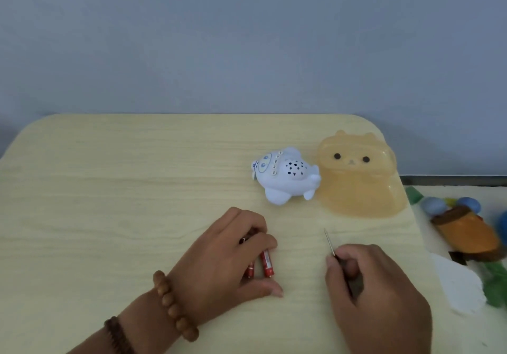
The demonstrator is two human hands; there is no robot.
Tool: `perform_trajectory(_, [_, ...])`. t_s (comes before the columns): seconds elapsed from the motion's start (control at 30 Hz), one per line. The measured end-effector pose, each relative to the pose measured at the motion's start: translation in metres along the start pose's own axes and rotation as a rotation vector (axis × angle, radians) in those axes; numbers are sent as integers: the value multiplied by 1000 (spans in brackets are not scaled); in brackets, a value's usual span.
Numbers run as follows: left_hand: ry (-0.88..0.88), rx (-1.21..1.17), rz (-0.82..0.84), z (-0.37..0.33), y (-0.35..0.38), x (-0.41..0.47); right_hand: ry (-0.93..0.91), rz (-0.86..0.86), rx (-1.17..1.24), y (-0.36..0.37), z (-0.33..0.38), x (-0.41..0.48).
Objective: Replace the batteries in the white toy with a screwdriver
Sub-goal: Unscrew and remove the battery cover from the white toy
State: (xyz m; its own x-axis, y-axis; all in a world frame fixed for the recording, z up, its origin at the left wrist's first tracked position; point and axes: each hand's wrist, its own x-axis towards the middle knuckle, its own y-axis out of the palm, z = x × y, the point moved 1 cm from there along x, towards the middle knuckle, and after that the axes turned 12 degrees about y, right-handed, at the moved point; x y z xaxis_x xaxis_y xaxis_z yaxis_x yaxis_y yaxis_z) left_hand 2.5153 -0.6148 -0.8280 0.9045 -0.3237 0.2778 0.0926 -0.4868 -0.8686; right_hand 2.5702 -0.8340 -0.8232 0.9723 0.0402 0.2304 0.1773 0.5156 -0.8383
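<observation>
— Two red batteries lie under the left hand, its fingers curled over them on the worktop?

— Yes, palm down. The right hand is clamped round the screwdriver, tip pointing away.

— And the white toy?

— Just beyond both hands, touching an orange cover. Bare worktop lies left of the left hand; its edge runs close right of the right hand.

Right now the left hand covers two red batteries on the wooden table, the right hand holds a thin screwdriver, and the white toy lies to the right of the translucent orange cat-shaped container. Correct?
Not quite. In the head view the white toy lies to the left of the translucent orange cat-shaped container, touching it. The rest stands: left hand over two red batteries on the wooden table, right hand holding the thin screwdriver.
</observation>
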Motion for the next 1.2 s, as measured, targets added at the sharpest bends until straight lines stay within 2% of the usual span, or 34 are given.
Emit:
perform_trajectory(0.33, [48,-93,71,8,-10,2,30,16,-10,3,3,-1])
perform_trajectory(0.57, [89,-4,141,5,-11,1,34,93,8,1,-4,-5])
perform_trajectory(0.73, [140,16,55,6,-5,-10,15,85,-52,0,-7,-8])
perform_trajectory(0.9, [79,-6,-27,5,2,-17,-7,46,-54,1,-7,-12])
perform_trajectory(1.2, [13,27,-15,-3,-4,-29,-29,31,-111,-2,-6,-18])
